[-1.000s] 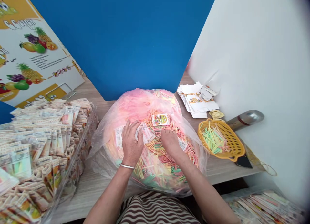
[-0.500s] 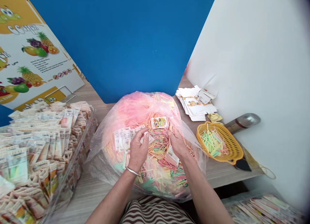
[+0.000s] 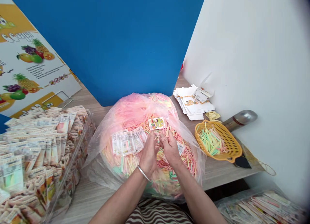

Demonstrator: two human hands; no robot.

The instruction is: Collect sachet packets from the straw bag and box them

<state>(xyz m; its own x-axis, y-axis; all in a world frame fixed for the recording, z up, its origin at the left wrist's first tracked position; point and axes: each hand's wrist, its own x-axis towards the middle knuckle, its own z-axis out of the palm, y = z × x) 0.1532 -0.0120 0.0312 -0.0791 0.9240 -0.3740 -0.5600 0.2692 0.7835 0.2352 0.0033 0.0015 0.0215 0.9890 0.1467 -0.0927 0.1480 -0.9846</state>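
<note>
1. Our right hand had its grip closed to a pinch on a few thin sticks, above the plastic bag.
2. Our left hand curled close beside it; we could not tell whether its grip had hold of anything.
3. We had the bag open on the table, full of loose sticks, with overlapping sachets on top.
4. At our right, a yellow basket held pale sticks; at our left, a clear container was crowded with packets.
</note>
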